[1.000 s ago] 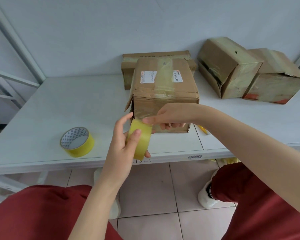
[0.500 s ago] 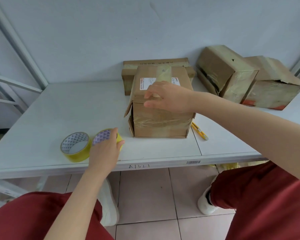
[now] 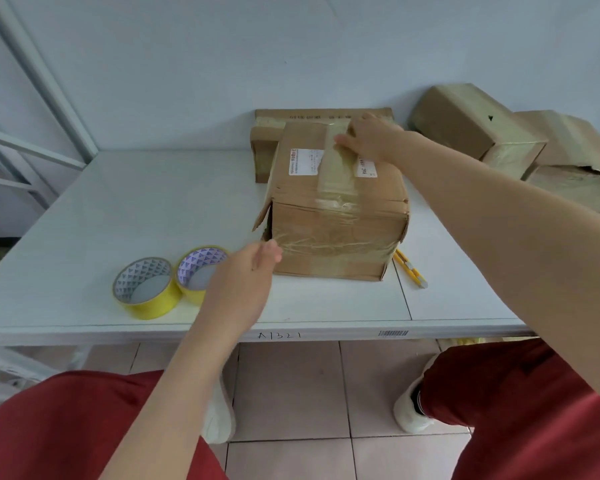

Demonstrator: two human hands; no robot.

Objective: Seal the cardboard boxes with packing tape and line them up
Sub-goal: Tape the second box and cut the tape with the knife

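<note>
Pressing flat on the clear tape strip (image 3: 336, 168), our right hand (image 3: 368, 136) lies with straight fingers near the far edge of the middle cardboard box (image 3: 340, 216) and grips nothing. That box stands on the white surface (image 3: 153, 202), with its left side flap hanging ajar and a shipping label (image 3: 305, 162) beside the strip. Our left hand (image 3: 243, 278) hovers with relaxed, open fingers by the box's lower left front corner, and we cannot tell if it touches. Just left of it sit two yellow tape rolls, one (image 3: 201, 268) partly hidden by the hand and the other (image 3: 142, 289) touching it. A yellow utility knife (image 3: 411, 268) lies at the box's right. A flatter box (image 3: 323, 114) rests behind, and two taped boxes (image 3: 465, 123) (image 3: 575, 168) lean together at far right.
</note>
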